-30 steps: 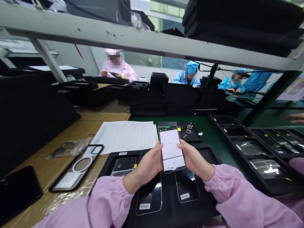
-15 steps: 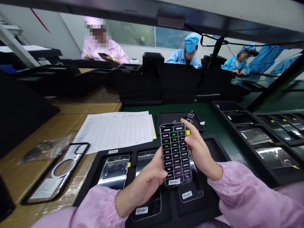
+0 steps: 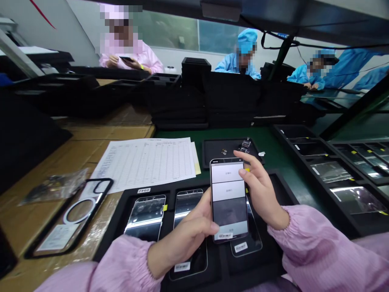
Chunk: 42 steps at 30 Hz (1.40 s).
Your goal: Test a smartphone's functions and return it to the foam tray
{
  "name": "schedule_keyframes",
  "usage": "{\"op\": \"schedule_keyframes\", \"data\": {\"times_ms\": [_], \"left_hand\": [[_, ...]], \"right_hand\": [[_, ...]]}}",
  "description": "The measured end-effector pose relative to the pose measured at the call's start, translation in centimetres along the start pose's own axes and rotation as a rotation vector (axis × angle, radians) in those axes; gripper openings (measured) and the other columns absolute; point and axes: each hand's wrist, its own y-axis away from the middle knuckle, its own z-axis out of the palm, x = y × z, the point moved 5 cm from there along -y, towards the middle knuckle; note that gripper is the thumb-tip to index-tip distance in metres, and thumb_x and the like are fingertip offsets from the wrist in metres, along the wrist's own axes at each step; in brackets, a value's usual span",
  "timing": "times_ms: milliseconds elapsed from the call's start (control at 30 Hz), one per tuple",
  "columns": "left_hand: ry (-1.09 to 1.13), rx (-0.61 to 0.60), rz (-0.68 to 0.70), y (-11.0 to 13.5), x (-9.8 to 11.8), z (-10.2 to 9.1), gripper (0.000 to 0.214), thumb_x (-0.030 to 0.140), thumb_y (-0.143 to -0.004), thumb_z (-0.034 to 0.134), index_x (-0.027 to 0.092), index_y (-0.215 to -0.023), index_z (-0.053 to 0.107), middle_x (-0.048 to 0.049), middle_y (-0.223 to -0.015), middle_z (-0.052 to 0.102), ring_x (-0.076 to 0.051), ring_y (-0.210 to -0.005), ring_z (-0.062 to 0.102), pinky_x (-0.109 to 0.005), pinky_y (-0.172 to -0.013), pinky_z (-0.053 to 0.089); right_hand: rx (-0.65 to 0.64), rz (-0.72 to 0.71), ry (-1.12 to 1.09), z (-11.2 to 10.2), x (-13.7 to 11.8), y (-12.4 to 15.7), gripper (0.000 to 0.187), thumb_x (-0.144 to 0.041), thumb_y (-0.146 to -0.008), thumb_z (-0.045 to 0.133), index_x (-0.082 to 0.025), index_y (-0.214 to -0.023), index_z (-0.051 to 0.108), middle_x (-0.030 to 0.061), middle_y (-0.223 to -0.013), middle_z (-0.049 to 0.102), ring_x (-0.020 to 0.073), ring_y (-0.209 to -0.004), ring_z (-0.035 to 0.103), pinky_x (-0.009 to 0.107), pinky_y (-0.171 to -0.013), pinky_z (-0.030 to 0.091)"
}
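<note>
The left hand holds a phone upright above a black tray on the counter. Its grip is closed on the phone's lower left edge, with the thumb lying over the bottom corner of the screen. The right hand steadies the right edge, and one fingertip touches the glass near the top right.

The hold looks light: mostly fingertips on smooth edges, low on the left side. If the tapping finger pushes hard or the left thumb slides, the phone could tip and drop onto the phones lying in the tray pockets directly under it, and glass would strike glass. The thumb on the corner could also set off an unwanted touch on the screen.

The text on the lit screen is too small to read, and so is the label at the phone's foot. The right palm and most of its fingers are behind the phone, so how firmly that side is held cannot be told. The phone and hands cover part of the tray pockets. The printed sheet shows a table whose entries are illegible. The small parts on the flat tray beyond cannot be identified. More trays run off the right edge.
</note>
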Motion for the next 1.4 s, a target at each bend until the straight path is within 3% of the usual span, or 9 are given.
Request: {"op": "schedule_keyframes", "data": {"times_ms": [100, 200, 300, 533, 700, 800, 967, 1167, 1400], "left_hand": [[0.004, 0.002, -0.005, 0.1, -0.1, 0.0, 0.08, 0.017, -0.069, 0.061, 0.028, -0.146, 0.043, -0.0044, -0.15, 0.047, -0.032, -0.143, 0.032, -0.048, -0.115, 0.025], [0.023, -0.004, -0.004, 0.2, 0.2, 0.2, 0.08, 0.018, -0.069, 0.06, 0.028, -0.146, 0.042, -0.0048, -0.152, 0.045, -0.033, -0.144, 0.032, -0.049, -0.114, 0.029], [0.022, 0.003, 0.013, 0.2, 0.7, 0.2, 0.081, 0.017, -0.069, 0.059, 0.028, -0.147, 0.04, -0.0057, -0.152, 0.045, -0.034, -0.143, 0.034, -0.049, -0.112, 0.033], [0.053, 0.013, 0.008, 0.3, 1.3, -0.3, 0.084, 0.02, -0.07, 0.059, 0.029, -0.15, 0.035, -0.0071, -0.151, 0.047, -0.035, -0.139, 0.041, -0.051, -0.11, 0.036], [0.042, 0.011, 0.003, 0.3, 1.7, -0.1, 0.083, 0.022, -0.07, 0.061, 0.027, -0.149, 0.035, -0.008, -0.15, 0.048, -0.036, -0.14, 0.04, -0.053, -0.109, 0.036], [0.018, 0.008, 0.017, 0.2, 1.8, 0.2, 0.081, 0.021, -0.07, 0.06, 0.027, -0.148, 0.038, -0.0074, -0.15, 0.047, -0.036, -0.141, 0.037, -0.053, -0.111, 0.035], [0.005, -0.011, 0.046, 0.1, 1.7, 0.3, 0.081, 0.02, -0.067, 0.059, 0.027, -0.146, 0.041, -0.0056, -0.15, 0.047, -0.034, -0.144, 0.032, -0.051, -0.115, 0.029], [0.02, -0.024, 0.026, 0.2, 1.5, 0.3, 0.086, 0.02, -0.069, 0.058, 0.027, -0.151, 0.033, -0.0064, -0.146, 0.05, -0.032, -0.142, 0.036, -0.051, -0.115, 0.029], [0.004, 0.016, 0.021, 0.2, 1.5, -0.1, 0.082, 0.022, -0.069, 0.058, 0.025, -0.148, 0.036, -0.0078, -0.146, 0.051, -0.033, -0.137, 0.041, -0.049, -0.109, 0.036]], "right_hand": [[0.0, 0.014, 0.021, 0.0, -0.1, 0.1, 0.038, -0.035, -0.094, 0.062, -0.03, -0.131, 0.058, 0.0005, -0.083, 0.065, 0.0184, -0.065, 0.061, 0.031, -0.06, 0.052], [-0.09, -0.007, 0.016, 0.4, -0.1, 0.3, 0.059, -0.031, -0.091, 0.067, -0.032, -0.145, 0.045, 0.0059, -0.123, 0.065, 0.0241, -0.097, 0.067, 0.04, -0.088, 0.056], [-0.176, -0.018, 0.029, 0.8, -0.1, 0.5, 0.08, -0.026, -0.088, 0.07, -0.033, -0.155, 0.027, 0.0072, -0.15, 0.047, 0.0281, -0.124, 0.057, 0.047, -0.108, 0.046], [-0.393, -0.042, 0.151, 1.4, -0.1, 1.3, 0.107, -0.017, -0.086, 0.068, -0.033, -0.16, -0.008, 0.0067, -0.16, 0.034, 0.0289, -0.145, 0.035, 0.05, -0.118, 0.034], [-0.33, -0.061, 0.005, 0.8, -0.2, 1.0, 0.08, -0.031, -0.093, 0.062, -0.033, -0.159, 0.016, 0.006, -0.153, 0.044, 0.0294, -0.14, 0.043, 0.049, -0.113, 0.041], [-0.192, -0.079, -0.013, 0.2, -0.3, 0.5, 0.062, -0.035, -0.094, 0.06, -0.033, -0.152, 0.037, 0.0056, -0.136, 0.06, 0.0292, -0.124, 0.057, 0.049, -0.102, 0.05], [-0.109, -0.082, -0.054, 0.2, -0.5, 0.3, 0.047, -0.032, -0.097, 0.053, -0.031, -0.144, 0.048, 0.0029, -0.105, 0.072, 0.0238, -0.096, 0.068, 0.044, -0.087, 0.057], [-0.1, -0.118, 0.046, 0.3, -0.6, 0.5, 0.057, -0.027, -0.093, 0.066, -0.031, -0.146, 0.045, 0.0057, -0.126, 0.065, 0.0262, -0.113, 0.063, 0.049, -0.103, 0.05], [-0.139, -0.08, -0.008, 0.1, 0.0, 0.5, 0.059, -0.03, -0.093, 0.056, -0.033, -0.15, 0.042, 0.0038, -0.139, 0.058, 0.0277, -0.123, 0.057, 0.05, -0.107, 0.046]]}}
